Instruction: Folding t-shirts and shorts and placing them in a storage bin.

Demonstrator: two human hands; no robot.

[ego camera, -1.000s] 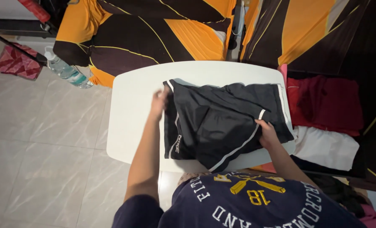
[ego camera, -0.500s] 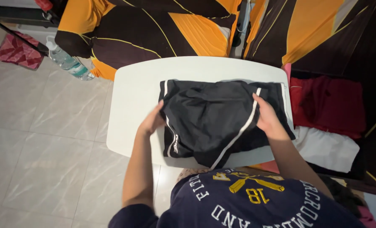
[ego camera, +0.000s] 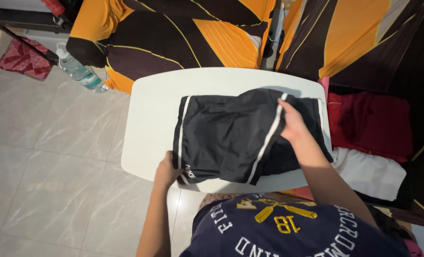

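Note:
A pair of black shorts (ego camera: 226, 135) with white side stripes lies on a small white table (ego camera: 150, 119). My left hand (ego camera: 168, 170) grips the near left hem corner of the shorts at the table's front edge. My right hand (ego camera: 292, 124) pinches a striped edge of the shorts on the right and holds that part lifted and folded over toward the middle.
A bed with an orange and dark brown cover (ego camera: 183, 33) stands behind the table. A plastic water bottle (ego camera: 78, 72) stands on the tiled floor at the left. A red garment (ego camera: 369, 121) and a white garment (ego camera: 369, 173) lie to the table's right.
My left hand slid down the left edge of the shorts to the near corner. My right hand lifted the striped edge up and carried it toward the back middle.

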